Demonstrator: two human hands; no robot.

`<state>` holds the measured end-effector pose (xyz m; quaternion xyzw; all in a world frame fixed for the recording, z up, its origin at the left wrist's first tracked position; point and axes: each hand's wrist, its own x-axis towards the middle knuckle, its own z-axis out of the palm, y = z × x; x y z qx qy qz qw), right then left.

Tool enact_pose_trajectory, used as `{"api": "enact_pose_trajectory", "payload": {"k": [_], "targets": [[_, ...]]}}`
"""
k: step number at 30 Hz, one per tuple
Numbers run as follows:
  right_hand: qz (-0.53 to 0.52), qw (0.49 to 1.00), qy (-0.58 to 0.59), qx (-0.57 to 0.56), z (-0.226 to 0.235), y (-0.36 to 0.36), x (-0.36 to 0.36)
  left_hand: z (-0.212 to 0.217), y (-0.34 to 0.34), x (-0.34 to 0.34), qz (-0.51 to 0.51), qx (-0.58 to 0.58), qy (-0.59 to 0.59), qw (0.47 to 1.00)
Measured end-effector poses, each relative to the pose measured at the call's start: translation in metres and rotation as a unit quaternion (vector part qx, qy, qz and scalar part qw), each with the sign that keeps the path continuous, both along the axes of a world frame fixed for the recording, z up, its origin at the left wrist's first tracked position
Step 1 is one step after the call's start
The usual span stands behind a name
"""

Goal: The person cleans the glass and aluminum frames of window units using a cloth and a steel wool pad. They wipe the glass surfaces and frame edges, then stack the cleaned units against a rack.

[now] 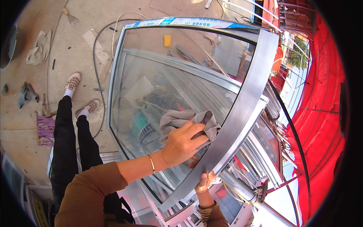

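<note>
A glazed window sash stands tilted in front of me, with a broad grey metal frame (247, 102) along its right side and blue-and-white film on its top edge. My left hand (183, 142) is closed around a bunched grey cloth (177, 119) and presses it to the glass pane (132, 75), close to the right-hand frame. Below it, my right hand (204, 182) grips the lower right part of that frame, thumb on the near face; its other fingers are mostly hidden. Through the pane a teal cylindrical object (141, 125) shows dimly.
Metal profiles (261, 151) and a thick metal tube (238, 185) lie at right, beside a red tarpaulin (321, 113). A dark cable (94, 49) curves over the concrete floor. A yellow block (166, 41) lies beyond the glass. Rags (26, 94) and purple fabric (45, 130) are at left.
</note>
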<state>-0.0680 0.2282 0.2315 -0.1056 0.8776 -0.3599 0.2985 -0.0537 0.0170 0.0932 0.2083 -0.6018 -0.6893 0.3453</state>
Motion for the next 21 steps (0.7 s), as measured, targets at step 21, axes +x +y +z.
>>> {"api": "enact_pose_trajectory", "payload": {"k": [21], "targets": [[0.035, 0.995, 0.044, 0.081, 0.005, 0.007, 0.014, -0.010, 0.065, 0.075, -0.082, 0.044, -0.006, 0.996]]}}
